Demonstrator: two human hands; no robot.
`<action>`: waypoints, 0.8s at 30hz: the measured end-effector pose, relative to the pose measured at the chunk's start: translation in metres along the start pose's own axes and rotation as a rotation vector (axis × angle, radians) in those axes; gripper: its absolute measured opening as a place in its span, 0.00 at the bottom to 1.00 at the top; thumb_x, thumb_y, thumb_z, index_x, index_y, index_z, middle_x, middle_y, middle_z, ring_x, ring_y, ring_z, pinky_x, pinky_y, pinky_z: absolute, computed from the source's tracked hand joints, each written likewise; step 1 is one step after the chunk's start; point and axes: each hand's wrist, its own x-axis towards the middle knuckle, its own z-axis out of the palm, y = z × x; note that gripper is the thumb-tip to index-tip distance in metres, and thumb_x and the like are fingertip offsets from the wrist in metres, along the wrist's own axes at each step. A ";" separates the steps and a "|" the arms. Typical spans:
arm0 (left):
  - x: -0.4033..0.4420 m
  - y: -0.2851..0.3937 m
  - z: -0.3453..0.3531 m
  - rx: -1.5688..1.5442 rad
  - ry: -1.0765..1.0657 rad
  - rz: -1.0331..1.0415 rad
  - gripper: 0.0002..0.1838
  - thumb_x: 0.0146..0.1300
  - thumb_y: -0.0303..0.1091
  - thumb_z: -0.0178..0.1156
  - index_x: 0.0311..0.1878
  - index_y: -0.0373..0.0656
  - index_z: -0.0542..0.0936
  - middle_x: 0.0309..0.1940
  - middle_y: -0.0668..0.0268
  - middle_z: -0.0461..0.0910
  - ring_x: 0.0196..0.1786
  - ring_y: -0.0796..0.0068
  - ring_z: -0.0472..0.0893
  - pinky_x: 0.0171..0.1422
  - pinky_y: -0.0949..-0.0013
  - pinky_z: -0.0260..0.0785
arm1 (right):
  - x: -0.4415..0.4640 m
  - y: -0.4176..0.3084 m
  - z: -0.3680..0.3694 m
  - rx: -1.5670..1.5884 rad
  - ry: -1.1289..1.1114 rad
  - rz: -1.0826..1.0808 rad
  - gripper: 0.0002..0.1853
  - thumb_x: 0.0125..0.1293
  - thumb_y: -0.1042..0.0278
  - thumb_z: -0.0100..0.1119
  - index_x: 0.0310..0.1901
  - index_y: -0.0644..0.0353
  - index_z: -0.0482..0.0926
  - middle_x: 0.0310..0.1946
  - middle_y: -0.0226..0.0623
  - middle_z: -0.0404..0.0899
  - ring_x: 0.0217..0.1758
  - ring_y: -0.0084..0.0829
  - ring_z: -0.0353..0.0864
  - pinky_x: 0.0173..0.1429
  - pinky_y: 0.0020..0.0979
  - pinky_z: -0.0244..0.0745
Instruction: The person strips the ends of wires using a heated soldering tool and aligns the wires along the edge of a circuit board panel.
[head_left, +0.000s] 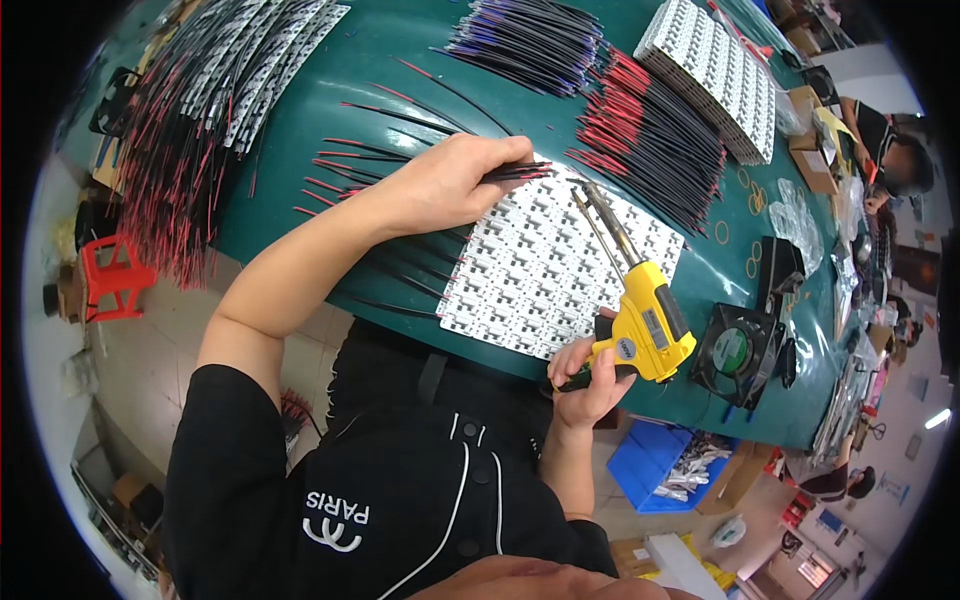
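Note:
A white panel of small circuit boards (530, 275) lies on the green table in front of me, with several black wires attached along its left side. My left hand (450, 178) is over the panel's upper left edge, fingers closed on a small bundle of black wires with red ends (522, 171). A yellow soldering gun (648, 325) is in my right hand (590, 385), which is wrapped round its handle at the panel's lower right. The gun's metal tip points up and left, near the panel's top edge and close to the held wire ends. Whether it touches cannot be made out.
Red-ended black wires (655, 145) and purple-ended wires (525, 45) lie in piles behind. Stacked panels (710, 80) stand at back right, wired panels (215, 90) at left. A black fan (735, 350) sits right; a blue bin (650, 465) is below. Another person (885, 150) is far right.

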 end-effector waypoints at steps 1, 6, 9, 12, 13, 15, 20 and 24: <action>0.000 0.002 -0.002 -0.030 -0.015 -0.082 0.11 0.59 0.25 0.57 0.45 0.36 0.71 0.27 0.55 0.76 0.31 0.61 0.75 0.37 0.65 0.67 | 0.000 0.000 -0.001 -0.001 -0.002 0.000 0.24 0.67 0.62 0.46 0.57 0.73 0.60 0.14 0.33 0.63 0.10 0.22 0.61 0.15 0.25 0.60; -0.001 0.006 -0.002 -0.170 0.085 -0.197 0.11 0.56 0.28 0.62 0.41 0.35 0.76 0.23 0.59 0.77 0.26 0.73 0.74 0.36 0.71 0.67 | -0.001 0.001 -0.001 0.092 -0.024 0.004 0.24 0.66 0.68 0.47 0.58 0.75 0.58 0.16 0.34 0.65 0.13 0.21 0.61 0.17 0.24 0.62; -0.001 0.006 -0.003 -0.116 0.148 -0.178 0.08 0.55 0.28 0.64 0.36 0.35 0.79 0.23 0.60 0.77 0.26 0.69 0.75 0.35 0.69 0.67 | 0.000 0.001 -0.001 0.085 -0.024 0.007 0.24 0.66 0.68 0.47 0.58 0.75 0.59 0.16 0.34 0.65 0.13 0.21 0.61 0.17 0.24 0.63; 0.001 0.005 -0.004 -0.002 0.177 -0.044 0.06 0.54 0.25 0.65 0.34 0.33 0.79 0.22 0.65 0.72 0.27 0.78 0.73 0.33 0.73 0.65 | 0.000 0.000 0.000 0.079 -0.021 0.009 0.24 0.66 0.68 0.47 0.58 0.75 0.58 0.15 0.34 0.65 0.13 0.21 0.61 0.17 0.24 0.63; 0.001 0.006 -0.004 0.028 0.183 -0.041 0.07 0.53 0.25 0.66 0.33 0.33 0.80 0.22 0.64 0.72 0.27 0.75 0.73 0.33 0.72 0.65 | 0.000 0.000 0.000 0.078 -0.020 0.010 0.24 0.66 0.67 0.47 0.58 0.75 0.58 0.15 0.34 0.65 0.13 0.21 0.61 0.17 0.24 0.63; 0.001 0.007 -0.003 0.089 0.195 -0.035 0.08 0.51 0.26 0.67 0.33 0.34 0.80 0.22 0.63 0.72 0.26 0.69 0.73 0.32 0.69 0.65 | 0.000 0.000 0.001 0.076 -0.020 0.007 0.24 0.66 0.67 0.47 0.58 0.75 0.58 0.15 0.34 0.65 0.13 0.21 0.61 0.16 0.24 0.63; 0.000 0.001 -0.001 0.164 0.148 0.071 0.09 0.49 0.26 0.68 0.34 0.36 0.82 0.23 0.59 0.75 0.27 0.60 0.74 0.32 0.65 0.65 | 0.000 0.000 0.000 0.072 -0.035 0.003 0.24 0.66 0.68 0.47 0.58 0.76 0.58 0.16 0.34 0.65 0.13 0.21 0.61 0.16 0.24 0.63; -0.001 -0.004 0.001 0.163 0.111 0.103 0.10 0.49 0.26 0.68 0.36 0.37 0.82 0.24 0.59 0.77 0.27 0.59 0.76 0.32 0.64 0.66 | 0.000 0.001 -0.001 0.025 -0.026 -0.004 0.24 0.67 0.64 0.47 0.57 0.74 0.60 0.15 0.33 0.63 0.11 0.22 0.61 0.16 0.24 0.62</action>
